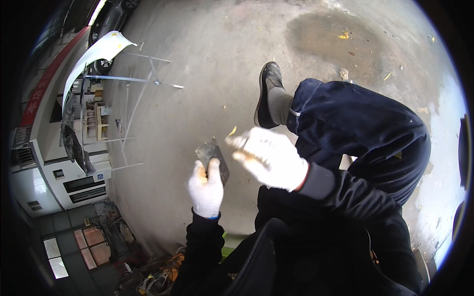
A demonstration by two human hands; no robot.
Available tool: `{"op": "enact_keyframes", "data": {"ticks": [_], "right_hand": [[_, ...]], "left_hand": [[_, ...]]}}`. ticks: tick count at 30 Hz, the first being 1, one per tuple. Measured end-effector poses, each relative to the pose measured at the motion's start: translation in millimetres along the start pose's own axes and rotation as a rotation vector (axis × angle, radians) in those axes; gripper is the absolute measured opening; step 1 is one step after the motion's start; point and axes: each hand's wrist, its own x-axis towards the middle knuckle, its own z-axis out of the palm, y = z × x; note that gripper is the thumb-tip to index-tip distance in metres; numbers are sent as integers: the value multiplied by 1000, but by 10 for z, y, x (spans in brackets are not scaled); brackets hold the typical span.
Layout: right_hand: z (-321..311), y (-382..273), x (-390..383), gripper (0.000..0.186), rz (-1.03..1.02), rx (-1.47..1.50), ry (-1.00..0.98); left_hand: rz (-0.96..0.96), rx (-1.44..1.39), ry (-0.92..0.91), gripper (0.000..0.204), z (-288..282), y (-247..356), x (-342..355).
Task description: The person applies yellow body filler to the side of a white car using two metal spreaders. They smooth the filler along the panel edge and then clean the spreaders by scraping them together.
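My left hand (205, 190), in a white knitted glove with yellowish stains on its fingertips, grips a flat, dark grey rectangular piece (216, 157) with a worn, ragged-looking top edge. The thumb lies across its face. Close by on the right, apart from that piece, is my right hand (274, 159) in a white glove. Its fingers are drawn together and slightly blurred. By their tips shows a thin yellow sliver (232, 131); I cannot tell whether the fingers hold it or it lies on the floor behind.
My leg in dark blue trousers (355, 106) and a dark shoe (270, 79) extend over the concrete floor (197, 108). At the left, a white curved panel (101, 49) rests on a metal stand (131, 79). A damp patch (328, 37) and cables (160, 276) also show.
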Motion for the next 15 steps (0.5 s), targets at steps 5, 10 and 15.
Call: {"op": "enact_keyframes", "data": {"ticks": [5, 10, 15], "right_hand": [[202, 260, -364, 29, 213, -155, -278], [127, 348, -314, 13, 337, -271, -311], [28, 175, -85, 10, 337, -86, -66]], "left_hand": [[111, 134, 61, 18, 91, 91, -130], [-4, -75, -9, 16, -196, 164, 63], [-300, -587, -189, 27, -447, 140, 203]]}}
